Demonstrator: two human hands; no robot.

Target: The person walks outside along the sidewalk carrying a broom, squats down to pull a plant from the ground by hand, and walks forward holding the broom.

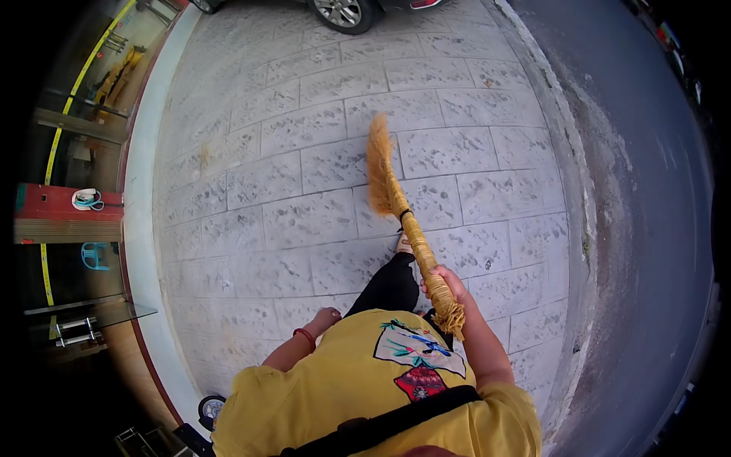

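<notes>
My right hand is closed around the handle of a straw broom, close to its frayed top end. The wrapped yellow handle slopes forward, away from my body, to a dark binding. Beyond that, orange-brown bristles fan out over the paving, to the left of the handle. Whether the bristle tips touch the ground, I cannot tell. My left hand, below a red bracelet, hangs beside my yellow shirt, away from the broom. Its fingers are small and mostly hidden from this angle.
Grey paving blocks cover the ground. A parked car's wheel stands at the far end. On the right, a kerb borders the road. A pale ledge, a glass door and a blue stool are at left.
</notes>
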